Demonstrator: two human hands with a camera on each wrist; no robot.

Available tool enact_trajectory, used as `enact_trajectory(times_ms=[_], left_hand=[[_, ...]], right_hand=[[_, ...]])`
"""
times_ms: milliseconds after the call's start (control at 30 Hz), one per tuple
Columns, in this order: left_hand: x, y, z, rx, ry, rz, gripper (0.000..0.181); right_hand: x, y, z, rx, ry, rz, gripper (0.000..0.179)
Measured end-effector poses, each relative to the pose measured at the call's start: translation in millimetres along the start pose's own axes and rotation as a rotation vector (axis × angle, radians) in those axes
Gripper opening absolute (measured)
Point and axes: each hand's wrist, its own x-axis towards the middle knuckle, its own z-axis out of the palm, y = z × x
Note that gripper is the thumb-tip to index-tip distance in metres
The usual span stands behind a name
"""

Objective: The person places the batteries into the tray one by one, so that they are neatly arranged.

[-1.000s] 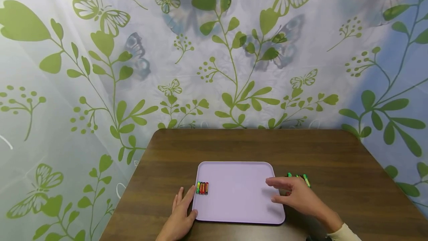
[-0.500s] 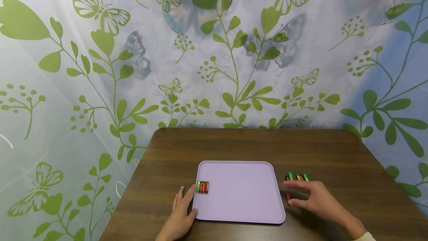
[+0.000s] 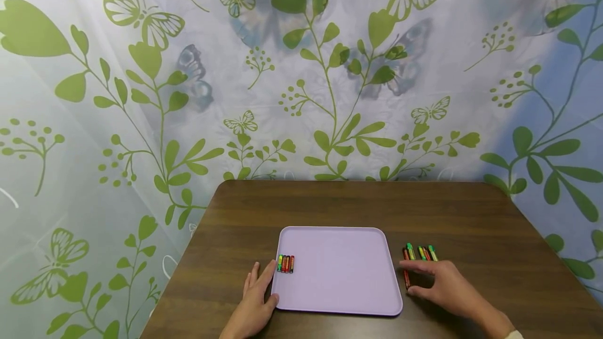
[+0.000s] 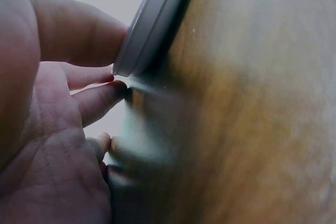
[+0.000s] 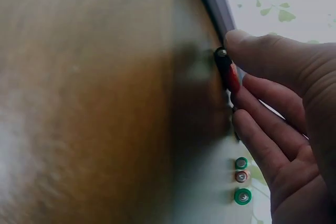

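Observation:
My left hand (image 3: 254, 300) rests beside the lilac tray (image 3: 339, 276), thumb and index finger touching its left rim. In the left wrist view, the thumb (image 4: 84, 32) lies at the tray's rim (image 4: 149, 24). Inside the tray, a row of several batteries (image 3: 286, 264), green-yellow and red, lies along the left side. My right hand (image 3: 445, 284) is just right of the tray, with thumb and fingertips at the two ends of a red and black battery (image 5: 227, 70) lying on the table.
Behind the right hand, more batteries lie on the table: a group (image 3: 427, 253) with green ends and another green-ended one (image 3: 411, 251) beside a dark one. The brown wooden table (image 3: 353, 203) ends at a leaf-and-butterfly printed curtain (image 3: 301, 93).
My right hand has moved right from over the tray's edge and down to the red and black battery on the table. The left hand stays at the rim.

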Motion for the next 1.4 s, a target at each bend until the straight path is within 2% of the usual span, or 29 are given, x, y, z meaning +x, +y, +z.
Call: enact_trajectory(times_ms=[100, 233, 400, 567, 700, 900, 1167, 1400], left_hand=[[-0.2, -0.1, 0.1, -0.001, -0.001, -0.002, 0.075], [-0.6, 0.4, -0.1, -0.001, -0.002, -0.001, 0.075], [-0.8, -0.1, 0.1, -0.002, -0.001, 0.003, 0.075], [-1.4, -0.3, 0.2, -0.008, 0.000, 0.006, 0.076], [-1.8, 0.1, 0.0, -0.007, 0.000, 0.008, 0.075], [-2.0, 0.6, 0.2, 0.005, -0.003, 0.008, 0.075], [-3.9, 2.2, -0.9, -0.001, -0.003, 0.007, 0.075], [-3.9, 4.0, -1.7, -0.005, -0.009, 0.004, 0.075]], right_hand=[[-1.4, 1, 4, -0.022, 0.049, -0.060, 0.053], [-3.1, 1, 9, -0.035, 0.096, -0.080, 0.052], [-2.8, -1, 9, -0.043, 0.099, -0.060, 0.051], [-0.5, -5, 3, -0.025, 0.049, -0.001, 0.048], [4.7, -8, -1, 0.019, 0.071, -0.013, 0.046], [16.2, -17, 0, 0.089, 0.096, -0.065, 0.044], [42.0, -35, 15, 0.113, 0.131, -0.123, 0.045], [66.9, -51, 30, 0.195, 0.121, -0.172, 0.044]])
